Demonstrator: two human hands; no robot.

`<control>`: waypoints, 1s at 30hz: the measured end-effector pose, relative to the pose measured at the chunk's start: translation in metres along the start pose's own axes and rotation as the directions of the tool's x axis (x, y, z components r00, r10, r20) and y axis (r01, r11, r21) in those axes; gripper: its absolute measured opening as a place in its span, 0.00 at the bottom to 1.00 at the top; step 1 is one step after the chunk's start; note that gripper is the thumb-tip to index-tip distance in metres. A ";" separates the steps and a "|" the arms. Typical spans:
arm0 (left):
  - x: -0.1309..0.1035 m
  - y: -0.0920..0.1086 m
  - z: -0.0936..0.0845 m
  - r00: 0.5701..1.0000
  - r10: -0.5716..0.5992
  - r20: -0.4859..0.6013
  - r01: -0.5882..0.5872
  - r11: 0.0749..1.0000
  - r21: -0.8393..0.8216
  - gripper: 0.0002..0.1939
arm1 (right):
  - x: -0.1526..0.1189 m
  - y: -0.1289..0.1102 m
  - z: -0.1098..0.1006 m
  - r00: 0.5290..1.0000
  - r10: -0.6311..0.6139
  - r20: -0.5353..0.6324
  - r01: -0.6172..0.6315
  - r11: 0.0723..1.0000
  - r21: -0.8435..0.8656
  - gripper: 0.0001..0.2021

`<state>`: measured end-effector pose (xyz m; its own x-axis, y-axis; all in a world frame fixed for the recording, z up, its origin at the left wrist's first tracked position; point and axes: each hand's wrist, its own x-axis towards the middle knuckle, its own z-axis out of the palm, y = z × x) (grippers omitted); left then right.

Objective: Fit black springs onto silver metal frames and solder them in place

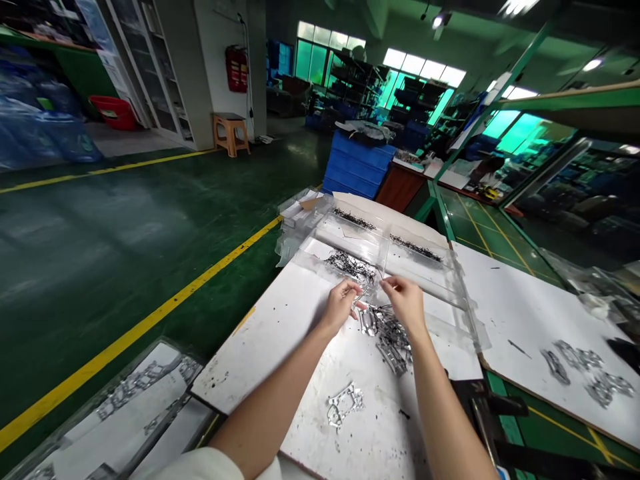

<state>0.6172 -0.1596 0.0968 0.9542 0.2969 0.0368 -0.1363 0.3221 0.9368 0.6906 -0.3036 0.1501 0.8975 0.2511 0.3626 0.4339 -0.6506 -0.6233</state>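
Note:
My left hand (341,307) is closed around a small silvery metal part (360,297), partly hidden by the fingers. To its right, my right hand (406,303) is pinched; a thin dark sliver shows at its fingertips, too small to name. Just below and between both hands lies a heap of silver metal frames (393,350) mixed with thin black pieces. Beyond the fingers, a pile of thin black pieces (350,265) rests in a clear plastic tray (360,247). One silver metal frame (345,403) lies apart, nearer to me, between my forearms.
The white worktop (280,353) carries all this. Several more metal frames (590,373) lie on a white board at the right. Low at the left, a clear tray (145,393) holds metal parts. Blue crates (357,163) stand behind the table; an orange stool (231,133) is farther off.

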 end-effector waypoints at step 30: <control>-0.014 -0.021 0.025 0.970 0.219 0.102 -0.240 0.920 0.309 0.15 | -0.086 0.028 0.018 1.000 0.030 0.007 -0.029 0.850 0.526 0.07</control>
<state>0.6139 -0.1932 0.0855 0.9234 0.2667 0.2759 -0.2719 -0.0526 0.9609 0.6269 -0.3308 0.0894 0.9104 0.2365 0.3394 0.3848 -0.1828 -0.9047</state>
